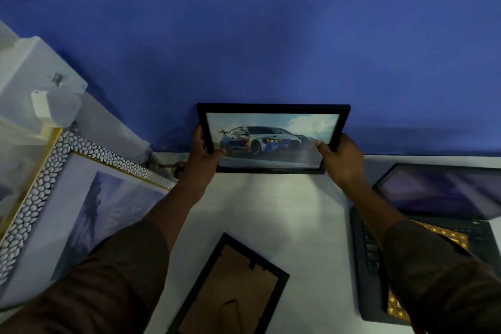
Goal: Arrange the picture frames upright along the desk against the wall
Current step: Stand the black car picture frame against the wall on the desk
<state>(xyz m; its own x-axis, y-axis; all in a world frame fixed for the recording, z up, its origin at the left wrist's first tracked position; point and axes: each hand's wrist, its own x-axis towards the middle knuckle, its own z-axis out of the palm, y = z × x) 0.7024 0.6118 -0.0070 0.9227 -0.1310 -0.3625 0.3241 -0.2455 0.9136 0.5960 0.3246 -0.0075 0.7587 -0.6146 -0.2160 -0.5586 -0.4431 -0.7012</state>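
A black-framed car picture stands upright on the white desk, leaning back against the blue wall. My left hand grips its lower left corner and my right hand grips its lower right edge. A second black frame lies face down on the desk near me, its brown backing and stand showing. A large frame with a white pebbled border leans at the left. A gold ornate frame rests on the laptop, mostly hidden by my right sleeve.
An open dark laptop sits at the right with its screen tilted towards the wall. White plastic-wrapped items are stacked at the far left. A small brown object lies by the wall, left of the car picture.
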